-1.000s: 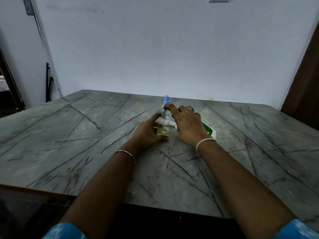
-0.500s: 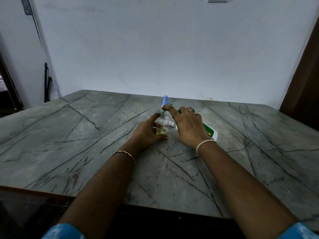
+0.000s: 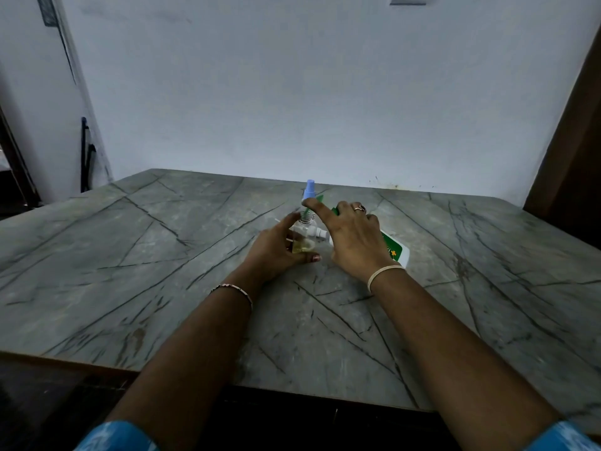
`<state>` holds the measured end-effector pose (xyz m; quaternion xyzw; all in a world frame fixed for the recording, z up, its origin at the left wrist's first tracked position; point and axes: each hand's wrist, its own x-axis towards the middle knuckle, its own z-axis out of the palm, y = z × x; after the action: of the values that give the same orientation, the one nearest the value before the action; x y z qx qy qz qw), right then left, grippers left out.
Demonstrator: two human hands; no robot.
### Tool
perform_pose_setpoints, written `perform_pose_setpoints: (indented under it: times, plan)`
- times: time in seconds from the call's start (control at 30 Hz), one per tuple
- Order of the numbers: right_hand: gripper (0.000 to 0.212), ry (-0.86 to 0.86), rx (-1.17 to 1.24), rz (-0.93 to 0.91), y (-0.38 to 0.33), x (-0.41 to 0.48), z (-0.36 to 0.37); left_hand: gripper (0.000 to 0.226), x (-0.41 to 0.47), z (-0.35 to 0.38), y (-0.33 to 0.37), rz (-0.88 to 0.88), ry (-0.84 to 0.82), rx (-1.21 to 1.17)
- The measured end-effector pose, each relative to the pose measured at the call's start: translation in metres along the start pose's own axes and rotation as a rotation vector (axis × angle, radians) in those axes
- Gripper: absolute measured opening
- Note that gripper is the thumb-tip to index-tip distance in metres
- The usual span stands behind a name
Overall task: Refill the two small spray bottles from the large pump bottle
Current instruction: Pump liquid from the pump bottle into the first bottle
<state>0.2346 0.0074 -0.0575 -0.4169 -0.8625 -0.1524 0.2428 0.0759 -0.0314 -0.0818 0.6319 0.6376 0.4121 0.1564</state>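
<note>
Gripping spray bottle point(image 3: 304, 239), left hand point(image 3: 276, 252); right point(image 3: 353, 237), pump bottle point(image 3: 395, 250).

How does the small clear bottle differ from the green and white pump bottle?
The small clear bottle stands upright in the left hand; the pump bottle lies tilted under the right hand. The small clear bottle is transparent, with yellowish liquid low inside; the pump bottle is opaque. Each has one hand on it.
</note>
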Motion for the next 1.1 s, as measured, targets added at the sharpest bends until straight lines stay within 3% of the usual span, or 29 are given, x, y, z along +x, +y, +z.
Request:
perform_pose_setpoints:
  times: [0.4, 0.67, 1.1]
  plan:
    - [0.083, 0.019, 0.047, 0.0, -0.0036, 0.0067, 0.0018, 0.097, 0.0002, -0.0005, -0.0001, 0.005, -0.008, 0.048]
    - [0.097, -0.008, 0.043, -0.007, 0.0011, 0.0001, -0.0012, 0.098, 0.0007, 0.0009, -0.0019, -0.004, 0.001, 0.003]
    - [0.086, 0.029, 0.053, -0.009, -0.0023, 0.0045, 0.0009, 0.095, -0.001, 0.0, 0.0014, -0.011, 0.006, -0.007]
